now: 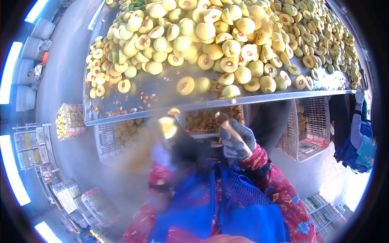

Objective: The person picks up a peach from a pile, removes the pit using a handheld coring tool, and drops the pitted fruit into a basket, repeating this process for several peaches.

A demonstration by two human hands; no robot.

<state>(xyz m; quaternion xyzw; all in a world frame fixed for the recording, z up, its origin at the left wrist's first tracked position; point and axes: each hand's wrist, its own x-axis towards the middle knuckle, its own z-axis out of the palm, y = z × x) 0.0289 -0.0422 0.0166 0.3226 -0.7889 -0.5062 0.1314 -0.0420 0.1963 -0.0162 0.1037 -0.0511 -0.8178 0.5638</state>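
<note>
My right hand (240,139), in a grey glove, is closed around the wooden handle of a pitting tool (235,133). The tool's small curved metal tip points up toward the table edge. My left hand (161,152) is gloved and badly blurred; at its fingertips is a brightly lit peach half (167,128), its details washed out. Another small peach piece (174,111) shows just above it, by the table's rim. Beyond both hands, a metal table (162,87) bears a large heap of halved peaches (182,42), several with reddish pit hollows facing up.
Under the table edge stand plastic crates (308,129) and a crate of pits (212,119). A crate of fruit (73,121) is off the table's left end. Another person (358,137) works at the far right. Stacked tubs (25,97) line the left side.
</note>
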